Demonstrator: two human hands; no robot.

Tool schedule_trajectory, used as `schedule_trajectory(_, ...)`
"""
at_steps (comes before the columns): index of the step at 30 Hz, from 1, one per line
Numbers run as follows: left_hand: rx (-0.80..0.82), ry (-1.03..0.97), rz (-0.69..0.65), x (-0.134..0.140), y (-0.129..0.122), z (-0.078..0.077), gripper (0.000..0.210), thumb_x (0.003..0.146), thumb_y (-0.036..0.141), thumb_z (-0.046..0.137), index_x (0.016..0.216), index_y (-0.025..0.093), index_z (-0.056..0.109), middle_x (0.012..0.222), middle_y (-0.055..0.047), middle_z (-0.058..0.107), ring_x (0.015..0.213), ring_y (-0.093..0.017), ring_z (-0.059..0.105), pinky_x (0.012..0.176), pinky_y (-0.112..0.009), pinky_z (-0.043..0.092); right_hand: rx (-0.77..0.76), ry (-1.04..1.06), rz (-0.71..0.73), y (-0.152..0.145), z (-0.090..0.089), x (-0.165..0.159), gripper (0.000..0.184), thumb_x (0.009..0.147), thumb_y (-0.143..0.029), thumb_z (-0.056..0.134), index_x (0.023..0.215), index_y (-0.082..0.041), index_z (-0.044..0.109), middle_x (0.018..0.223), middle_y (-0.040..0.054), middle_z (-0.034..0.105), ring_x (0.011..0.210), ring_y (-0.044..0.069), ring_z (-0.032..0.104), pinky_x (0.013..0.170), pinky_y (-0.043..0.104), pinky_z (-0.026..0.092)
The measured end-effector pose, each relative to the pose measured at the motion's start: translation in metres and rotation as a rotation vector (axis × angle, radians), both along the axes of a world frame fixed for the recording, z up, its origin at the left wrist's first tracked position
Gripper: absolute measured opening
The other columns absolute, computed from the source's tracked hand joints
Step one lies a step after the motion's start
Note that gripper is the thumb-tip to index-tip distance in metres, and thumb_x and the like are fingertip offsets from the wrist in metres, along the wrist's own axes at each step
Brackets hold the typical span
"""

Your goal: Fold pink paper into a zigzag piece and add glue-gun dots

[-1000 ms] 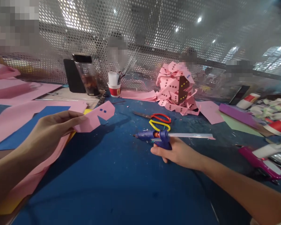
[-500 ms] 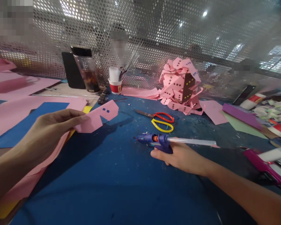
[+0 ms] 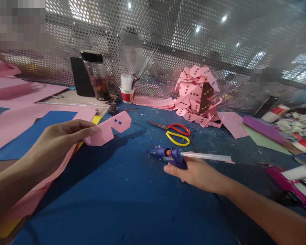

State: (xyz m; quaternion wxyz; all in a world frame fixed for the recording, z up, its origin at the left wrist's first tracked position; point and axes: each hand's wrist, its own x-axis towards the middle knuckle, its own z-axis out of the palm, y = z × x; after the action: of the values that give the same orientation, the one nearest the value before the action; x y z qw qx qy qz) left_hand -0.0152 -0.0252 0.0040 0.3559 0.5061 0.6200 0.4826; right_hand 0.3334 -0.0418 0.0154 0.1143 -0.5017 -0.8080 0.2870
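Between thumb and fingers, my left hand (image 3: 63, 137) pinches a pink paper cutout (image 3: 102, 134) with two small square holes and a notch, raised over the table. My right hand (image 3: 196, 172) is wrapped round the grip of a blue hot glue gun (image 3: 165, 153), its nozzle pointing left. A clear glue stick (image 3: 206, 156) sticks out of the gun's back. Just beyond the gun lie scissors (image 3: 168, 128) with one red and one yellow handle. Farther back stands a cluster of folded pink cutouts (image 3: 193, 92) with square holes, around a dark brown piece.
Pink and blue sheets (image 3: 47, 129) cover the left side. Along the perforated metal panel (image 3: 165, 41) stand a lidded drink bottle (image 3: 95, 76) and a red-and-white paper cup (image 3: 127, 95). To the right are purple paper (image 3: 262, 129) and a magenta tool (image 3: 285, 180).
Both hands keep their holds, and the cutout and glue gun stay almost where they were. The whole view has shifted slightly.
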Motion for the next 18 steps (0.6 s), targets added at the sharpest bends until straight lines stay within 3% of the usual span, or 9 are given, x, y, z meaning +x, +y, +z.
schedule_trajectory(7,-0.017,-0.092,-0.053,-0.0078,0.0037,-0.0097,0.023,0.078,0.035,0.072,0.095,0.020,0.072,0.087,-0.001,0.068,0.079,-0.016,0.055,0.068,-0.023,0.044,0.046,-0.020,-0.012,-0.0005,-0.0023,-0.0009,0.043,0.088,-0.062,0.054,0.104,-0.025,0.069,0.078,0.0029,0.067,0.068,0.018,0.058,0.060,0.029,0.039)
schedule_trajectory(18,0.030,-0.064,-0.066,-0.0066,0.0027,-0.0077,0.020,0.078,0.035,0.073,0.090,0.019,0.072,0.088,-0.001,0.067,0.079,-0.015,0.055,0.071,-0.024,0.042,-0.183,0.173,-0.100,-0.0030,-0.0031,0.0027,0.041,0.087,-0.058,0.057,0.103,-0.022,0.065,0.069,-0.0010,0.062,0.059,0.014,0.058,0.061,0.028,0.046)
